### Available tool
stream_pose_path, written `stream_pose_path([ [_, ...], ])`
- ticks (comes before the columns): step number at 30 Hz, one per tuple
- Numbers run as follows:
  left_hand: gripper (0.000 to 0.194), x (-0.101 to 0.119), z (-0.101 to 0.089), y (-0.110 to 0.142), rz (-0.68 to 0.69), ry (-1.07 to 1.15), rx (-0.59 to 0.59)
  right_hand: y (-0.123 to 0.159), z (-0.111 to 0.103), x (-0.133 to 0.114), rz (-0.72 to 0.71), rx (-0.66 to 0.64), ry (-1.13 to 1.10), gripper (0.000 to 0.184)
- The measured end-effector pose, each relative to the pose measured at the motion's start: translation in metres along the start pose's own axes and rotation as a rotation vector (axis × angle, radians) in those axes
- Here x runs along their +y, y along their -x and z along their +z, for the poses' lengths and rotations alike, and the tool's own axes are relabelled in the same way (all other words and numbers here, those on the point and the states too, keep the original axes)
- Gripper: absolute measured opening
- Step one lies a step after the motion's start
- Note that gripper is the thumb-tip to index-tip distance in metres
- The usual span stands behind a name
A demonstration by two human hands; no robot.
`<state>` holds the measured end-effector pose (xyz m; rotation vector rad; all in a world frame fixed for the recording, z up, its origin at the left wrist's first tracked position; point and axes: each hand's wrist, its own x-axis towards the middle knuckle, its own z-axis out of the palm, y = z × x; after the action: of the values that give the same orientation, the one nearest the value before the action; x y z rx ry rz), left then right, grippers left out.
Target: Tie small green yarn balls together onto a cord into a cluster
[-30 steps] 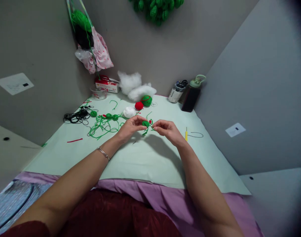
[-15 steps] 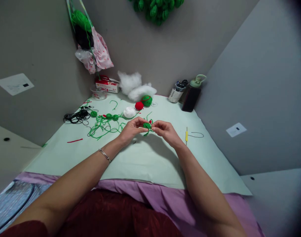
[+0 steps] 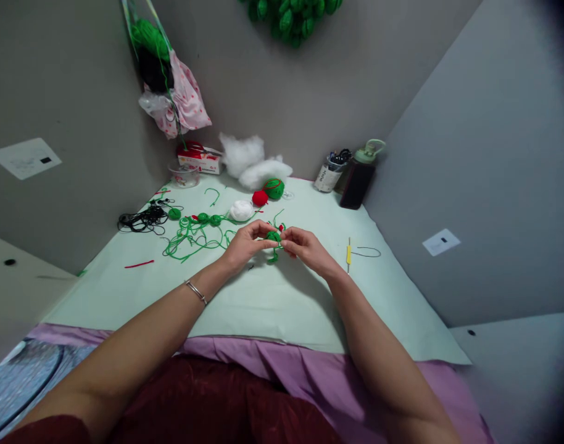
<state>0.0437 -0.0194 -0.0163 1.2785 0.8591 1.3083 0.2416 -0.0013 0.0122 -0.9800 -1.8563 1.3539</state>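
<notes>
Between my two hands is a small green crocheted piece [image 3: 273,237] with loose green yarn ends hanging below it. My left hand [image 3: 249,242] pinches its left side with thumb and fingers. On the right side, the thumb and fingers of my right hand [image 3: 304,245] are closed on the same piece; what exactly lies in their tips is too small to see. Just beyond the fingertips a bit of red and white [image 3: 281,227] shows, partly hidden. Farther back lie a white yarn ball [image 3: 241,211], a red ball [image 3: 260,198] and a green yarn ball [image 3: 274,189].
Tangled green yarn [image 3: 189,240] and black cord [image 3: 145,218] spread over the left of the table [image 3: 245,308]. A yellow-handled crochet hook [image 3: 348,254] lies right. Behind stand white stuffing [image 3: 245,157], a pen cup [image 3: 328,176], a bottle [image 3: 358,179] and scissors [image 3: 192,147] on a box.
The green piece has turned slightly between my fingers, and a yarn end now hangs lower beneath it. My right hand has shifted a little to the left.
</notes>
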Motion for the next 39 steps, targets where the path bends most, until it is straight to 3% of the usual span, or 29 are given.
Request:
stream_pose_path([
  [19, 0.031, -0.001, -0.002, -0.001, -0.034, -0.017, -0.042, 0.002, 0.004, -0.002, 0.045, 0.002, -0.158, 0.028],
  [25, 0.033, 0.000, -0.002, 0.000, -0.091, 0.073, -0.012, 0.001, -0.001, -0.001, -0.012, -0.029, -0.002, 0.021],
  [31, 0.035, 0.006, 0.003, 0.003, -0.094, 0.074, 0.000, 0.000, -0.006, 0.003, -0.137, 0.075, 0.164, 0.015],
  [39, 0.036, 0.007, 0.004, 0.004, -0.109, 0.081, -0.014, 0.001, -0.010, 0.002, -0.169, 0.045, 0.285, 0.012],
])
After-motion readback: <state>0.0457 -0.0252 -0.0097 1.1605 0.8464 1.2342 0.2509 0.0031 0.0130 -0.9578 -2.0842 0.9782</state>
